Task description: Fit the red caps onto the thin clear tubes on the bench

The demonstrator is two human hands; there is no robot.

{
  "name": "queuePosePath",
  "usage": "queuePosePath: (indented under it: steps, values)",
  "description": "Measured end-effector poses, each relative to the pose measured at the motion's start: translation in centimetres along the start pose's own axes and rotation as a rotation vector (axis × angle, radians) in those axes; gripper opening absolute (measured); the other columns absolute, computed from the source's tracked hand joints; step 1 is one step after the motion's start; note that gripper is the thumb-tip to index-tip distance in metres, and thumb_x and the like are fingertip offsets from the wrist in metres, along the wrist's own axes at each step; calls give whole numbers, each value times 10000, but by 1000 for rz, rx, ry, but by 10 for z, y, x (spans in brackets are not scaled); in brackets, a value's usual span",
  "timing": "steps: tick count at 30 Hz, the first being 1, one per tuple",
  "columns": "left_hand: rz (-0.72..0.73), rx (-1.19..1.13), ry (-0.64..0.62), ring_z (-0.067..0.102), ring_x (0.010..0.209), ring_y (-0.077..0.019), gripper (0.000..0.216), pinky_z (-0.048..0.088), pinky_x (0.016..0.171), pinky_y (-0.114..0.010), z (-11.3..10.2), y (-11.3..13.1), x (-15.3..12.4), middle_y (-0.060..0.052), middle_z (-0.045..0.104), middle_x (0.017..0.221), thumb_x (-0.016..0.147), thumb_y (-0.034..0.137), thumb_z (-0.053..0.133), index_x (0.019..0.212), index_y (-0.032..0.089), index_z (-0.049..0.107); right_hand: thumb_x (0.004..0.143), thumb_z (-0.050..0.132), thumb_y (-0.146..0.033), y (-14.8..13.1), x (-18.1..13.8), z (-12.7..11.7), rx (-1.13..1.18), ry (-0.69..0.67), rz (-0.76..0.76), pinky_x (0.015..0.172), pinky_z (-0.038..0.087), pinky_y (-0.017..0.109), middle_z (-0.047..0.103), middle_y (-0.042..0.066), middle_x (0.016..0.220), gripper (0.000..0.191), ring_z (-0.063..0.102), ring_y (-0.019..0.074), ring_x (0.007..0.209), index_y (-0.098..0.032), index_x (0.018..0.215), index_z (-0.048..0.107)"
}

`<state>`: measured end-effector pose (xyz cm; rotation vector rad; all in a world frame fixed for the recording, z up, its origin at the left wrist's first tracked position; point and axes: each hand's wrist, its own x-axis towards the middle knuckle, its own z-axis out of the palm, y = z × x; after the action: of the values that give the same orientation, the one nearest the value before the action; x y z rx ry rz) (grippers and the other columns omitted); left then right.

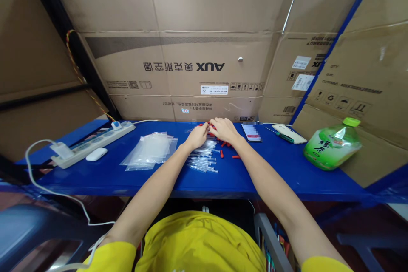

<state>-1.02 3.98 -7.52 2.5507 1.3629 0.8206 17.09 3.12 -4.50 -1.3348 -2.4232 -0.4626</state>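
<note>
My left hand and my right hand meet at the far side of the blue table, fingertips close together. The fingers of both are curled and pinched; what lies between them is too small to make out. Red rubber caps lie around and under the fingertips, and a few are scattered to the right. Below the hands is a loose pile of thin clear tubes, partly covered by my left hand. A stack of clear plastic zip bags lies left of my left forearm.
A white power strip with a plugged-in charger and cable is at the left, beside a white earbud case. To the right are a phone, a green screwdriver, a pale phone case and a green bottle. Cardboard walls the back.
</note>
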Motion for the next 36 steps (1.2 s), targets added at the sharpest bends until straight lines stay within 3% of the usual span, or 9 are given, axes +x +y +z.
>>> queuePosePath:
  steps: [9, 19, 26, 32, 36]
  values:
    - [-106, 283, -82, 734, 1048, -306, 336, 503, 843, -351, -10, 16, -4, -179, 758, 1124, 1092, 278, 322, 1209, 170, 618, 1099, 356, -323, -8, 4, 3, -74, -87, 16, 884, 422, 354, 683, 166, 1185, 326, 628, 273, 1104, -136, 1174, 612]
    - [-113, 245, -39, 732, 1006, -282, 368, 473, 839, -326, -17, 26, -2, -148, 772, 1084, 1105, 346, 338, 1146, 201, 673, 1083, 369, -276, -5, 5, 2, -42, -100, 13, 885, 438, 342, 679, 169, 1168, 286, 630, 271, 1078, -129, 1155, 603]
    - [-130, 72, 28, 711, 912, -266, 355, 439, 763, -307, -16, 16, -2, -123, 765, 962, 1081, 378, 392, 956, 216, 682, 1088, 389, -285, -2, -1, 0, 55, 16, -6, 886, 432, 330, 697, 112, 1110, 270, 627, 245, 1058, -173, 1148, 627]
    - [-147, -282, 77, 654, 875, -220, 351, 425, 773, -297, -14, 5, 2, -71, 736, 918, 1036, 362, 390, 854, 195, 640, 1090, 429, -340, -1, -5, -3, 106, 66, -43, 907, 425, 319, 708, 95, 1164, 300, 600, 240, 1098, -218, 1300, 605]
    - [-227, -550, 54, 501, 653, -161, 359, 351, 621, -276, -12, 3, 5, -9, 567, 648, 978, 384, 413, 688, 195, 508, 1090, 430, -327, -5, -4, -2, 87, 65, -49, 887, 420, 322, 712, 102, 1145, 278, 582, 246, 1095, -207, 1261, 613]
